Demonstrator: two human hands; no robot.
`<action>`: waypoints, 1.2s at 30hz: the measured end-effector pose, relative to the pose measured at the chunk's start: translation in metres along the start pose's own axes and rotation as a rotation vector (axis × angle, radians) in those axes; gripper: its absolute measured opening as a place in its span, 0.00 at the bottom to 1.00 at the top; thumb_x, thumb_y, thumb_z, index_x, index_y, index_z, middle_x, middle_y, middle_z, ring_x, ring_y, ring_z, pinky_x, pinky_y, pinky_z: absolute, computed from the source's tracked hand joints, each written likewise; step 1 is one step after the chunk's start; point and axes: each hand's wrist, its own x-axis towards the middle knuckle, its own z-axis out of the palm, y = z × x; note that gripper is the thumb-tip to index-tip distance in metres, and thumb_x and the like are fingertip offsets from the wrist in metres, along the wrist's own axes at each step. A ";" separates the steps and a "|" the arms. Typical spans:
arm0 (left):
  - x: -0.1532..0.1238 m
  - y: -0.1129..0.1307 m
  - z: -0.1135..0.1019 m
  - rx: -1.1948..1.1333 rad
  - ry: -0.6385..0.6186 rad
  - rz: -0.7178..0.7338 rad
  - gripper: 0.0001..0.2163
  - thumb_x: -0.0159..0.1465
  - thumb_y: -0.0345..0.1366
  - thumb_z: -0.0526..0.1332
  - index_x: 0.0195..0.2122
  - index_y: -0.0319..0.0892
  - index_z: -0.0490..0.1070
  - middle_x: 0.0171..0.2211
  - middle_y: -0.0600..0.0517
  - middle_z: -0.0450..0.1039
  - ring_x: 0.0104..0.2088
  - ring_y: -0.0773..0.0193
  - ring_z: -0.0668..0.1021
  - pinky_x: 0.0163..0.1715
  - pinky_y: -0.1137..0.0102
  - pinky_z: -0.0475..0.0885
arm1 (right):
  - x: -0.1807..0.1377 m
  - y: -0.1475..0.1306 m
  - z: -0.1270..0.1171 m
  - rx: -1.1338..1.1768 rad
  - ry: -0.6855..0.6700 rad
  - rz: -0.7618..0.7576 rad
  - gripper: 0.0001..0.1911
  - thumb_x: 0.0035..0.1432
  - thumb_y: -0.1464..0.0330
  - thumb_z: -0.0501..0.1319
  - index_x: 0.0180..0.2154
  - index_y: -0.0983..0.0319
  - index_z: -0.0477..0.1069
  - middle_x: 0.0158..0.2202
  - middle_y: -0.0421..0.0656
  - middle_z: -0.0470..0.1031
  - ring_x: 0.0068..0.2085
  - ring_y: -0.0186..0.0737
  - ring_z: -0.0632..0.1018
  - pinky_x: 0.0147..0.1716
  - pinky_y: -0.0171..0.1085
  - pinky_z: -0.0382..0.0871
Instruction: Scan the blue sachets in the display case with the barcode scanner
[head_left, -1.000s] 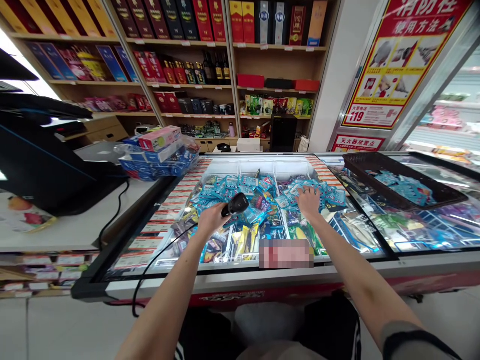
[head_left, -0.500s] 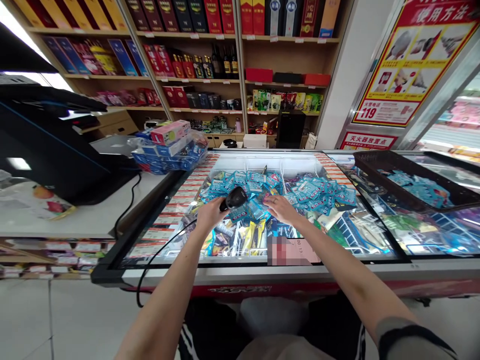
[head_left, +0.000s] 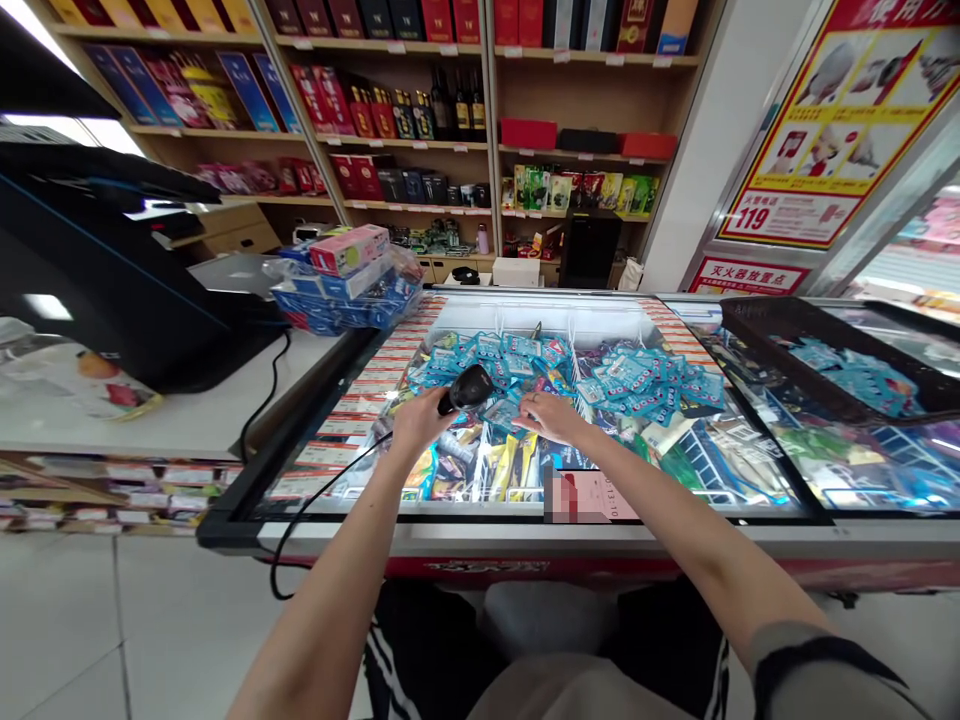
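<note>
A black handheld barcode scanner (head_left: 471, 388) is gripped in my left hand (head_left: 418, 425), its head tilted over the freezer and its cord trailing down to the left. My right hand (head_left: 553, 416), with a ring on one finger, is just right of the scanner, fingers bent and pinched at the edge of a blue packet (head_left: 501, 412); the fingertips are small and partly hidden. Around both hands lie many similar blue packets, one pile behind the scanner and another pile (head_left: 637, 380) to the right, all on the chest freezer (head_left: 465, 536).
A pink-screened phone (head_left: 592, 496) lies at the freezer's front edge. On the right is a dark tray (head_left: 765, 345) of blue packets. Plastic-wrapped boxes (head_left: 349, 285) and a black checkout terminal (head_left: 142, 270) stand left. Shelves of boxes and bottles line the back.
My right hand has shifted slightly toward me and left, close under the scanner. The scanner stays in my left hand, and the view has tilted slightly.
</note>
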 end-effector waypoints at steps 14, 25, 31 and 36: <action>0.008 0.027 0.005 -0.026 -0.023 0.182 0.18 0.58 0.43 0.57 0.50 0.47 0.68 0.45 0.50 0.74 0.42 0.56 0.77 0.32 0.70 0.67 | -0.034 0.039 -0.013 0.034 0.048 0.414 0.24 0.54 0.55 0.61 0.47 0.63 0.66 0.43 0.50 0.73 0.46 0.49 0.72 0.46 0.45 0.66; 0.019 0.075 0.020 -0.060 -0.079 0.293 0.17 0.59 0.42 0.56 0.49 0.46 0.69 0.46 0.50 0.74 0.42 0.58 0.76 0.32 0.70 0.66 | -0.073 0.079 -0.024 0.547 0.372 0.679 0.24 0.58 0.62 0.53 0.57 0.57 0.59 0.42 0.44 0.74 0.31 0.39 0.77 0.33 0.40 0.74; 0.028 0.099 0.033 -0.039 -0.053 0.354 0.15 0.59 0.41 0.57 0.47 0.47 0.69 0.42 0.51 0.75 0.40 0.58 0.76 0.30 0.71 0.64 | -0.077 0.096 -0.011 0.591 0.419 0.703 0.21 0.58 0.60 0.53 0.53 0.58 0.62 0.40 0.44 0.75 0.33 0.42 0.78 0.34 0.41 0.74; 0.033 0.108 0.038 -0.009 -0.052 0.347 0.15 0.59 0.42 0.57 0.47 0.46 0.69 0.41 0.51 0.75 0.39 0.58 0.76 0.30 0.71 0.63 | -0.079 0.099 -0.005 0.595 0.420 0.693 0.22 0.59 0.59 0.52 0.54 0.59 0.61 0.38 0.44 0.76 0.35 0.43 0.78 0.33 0.41 0.73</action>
